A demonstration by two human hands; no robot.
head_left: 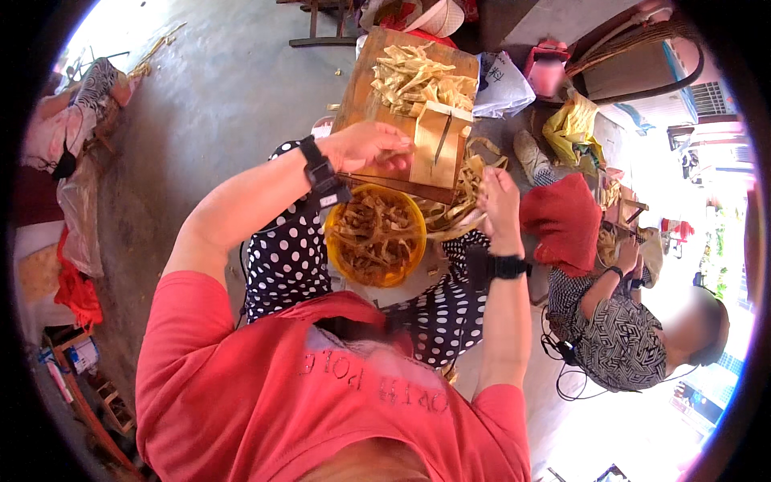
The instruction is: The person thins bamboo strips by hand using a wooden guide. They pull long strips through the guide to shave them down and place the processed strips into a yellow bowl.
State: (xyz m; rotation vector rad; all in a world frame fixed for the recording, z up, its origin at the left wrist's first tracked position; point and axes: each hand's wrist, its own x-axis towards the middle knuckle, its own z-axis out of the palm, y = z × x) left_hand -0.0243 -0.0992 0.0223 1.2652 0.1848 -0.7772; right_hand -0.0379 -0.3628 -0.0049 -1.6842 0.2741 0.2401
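Observation:
My left hand (373,148) reaches over the left side of a wooden board (361,96), fingers stretched out and nothing visible in them. Beside its fingertips lies a smaller wooden block (426,165) with a thin dark blade (442,138) on it. My right hand (501,202) is closed, fingers curled beside long dried tan strips (464,197) to the right of the board; what it grips is hidden. Pale yellow folded pieces (418,79) are heaped on the far part of the board. Below it, a yellow basin (421,241) between my knees holds brown dried strips (373,229).
To the right sits another person (622,341) in a patterned shirt, with a red cloth (562,218) over the knees. A white bag (502,87) and a yellow bag (572,128) lie beyond the board. A wooden stool (321,40) stands at the far side.

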